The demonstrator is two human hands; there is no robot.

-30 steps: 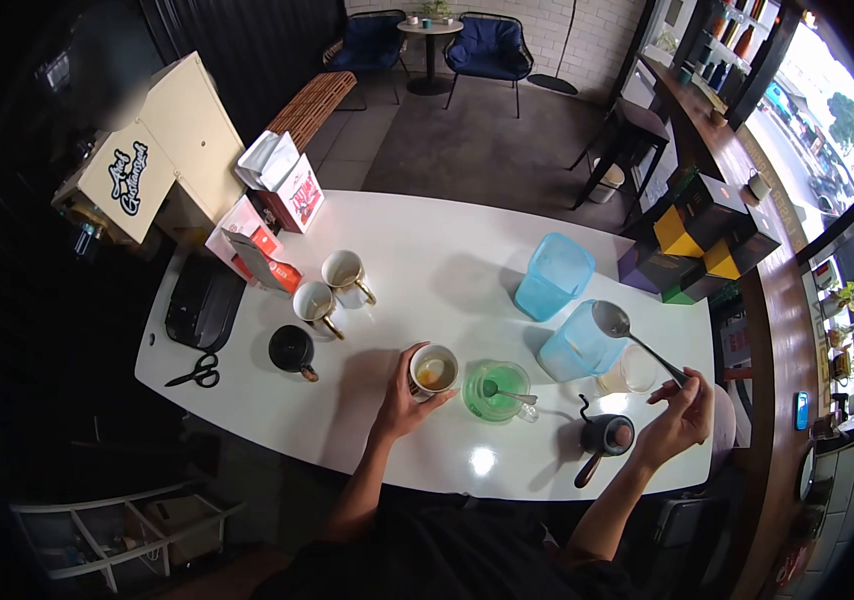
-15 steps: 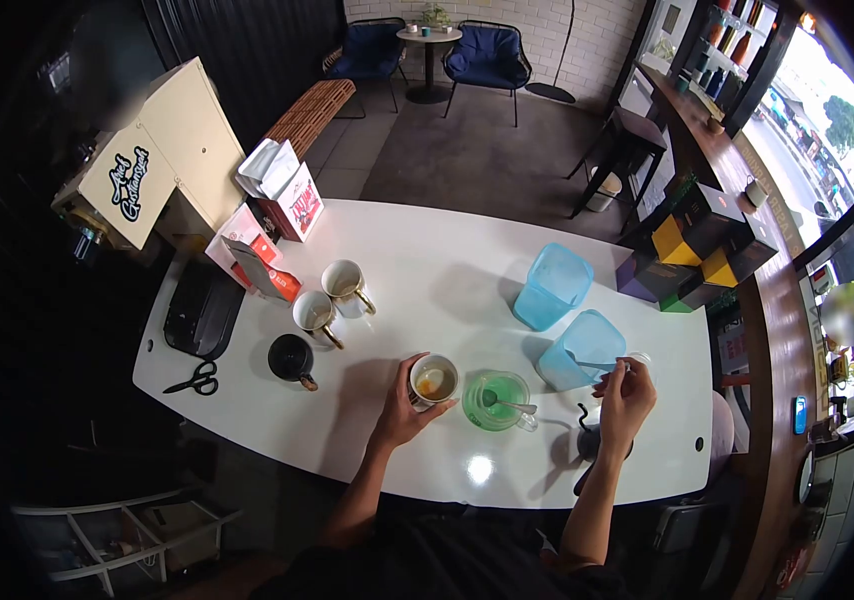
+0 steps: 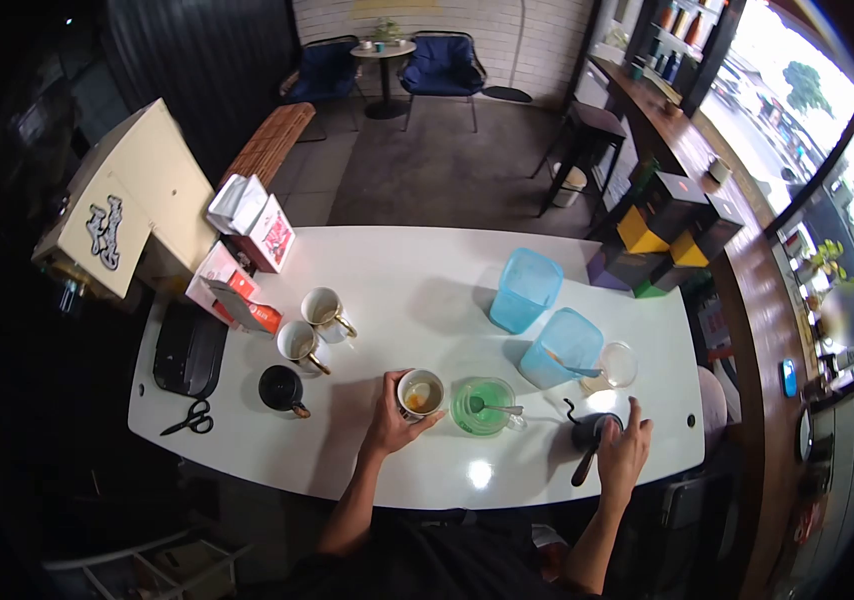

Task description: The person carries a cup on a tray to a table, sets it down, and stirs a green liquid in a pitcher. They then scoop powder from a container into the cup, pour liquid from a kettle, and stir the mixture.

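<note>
- A white cup [image 3: 420, 392] is held by the left hand [image 3: 393, 420] near the front edge of the white table [image 3: 417, 265]. The fingers are wrapped around the cup's side.
- Something yellow-orange is seen at the bottom of the cup. The cup looks far from full, so the filling seems only begun.
- The right hand [image 3: 624, 452] is laid on a small black kettle [image 3: 592, 436] at the front right of the table. The fingers are spread over its top. It cannot be told if the kettle is truly gripped.
- The kettle is not lifted. It stands on the table, well to the right of the cup, so nothing is being poured from it yet.
- A green glass [image 3: 480, 405] is set just right of the cup, with a spoon [image 3: 503, 408] left in it. It seems already used.
- Two blue tubs [image 3: 525, 290] stand behind the green glass, and a clear cup [image 3: 616, 364] is placed beside the nearer tub.
- Two more white mugs [image 3: 323, 310] and a black mug [image 3: 279, 388] wait at the left. They look untouched, so more work may be left there.
- Scissors [image 3: 190, 418] and red packs [image 3: 247, 305] are kept at the far left.
</note>
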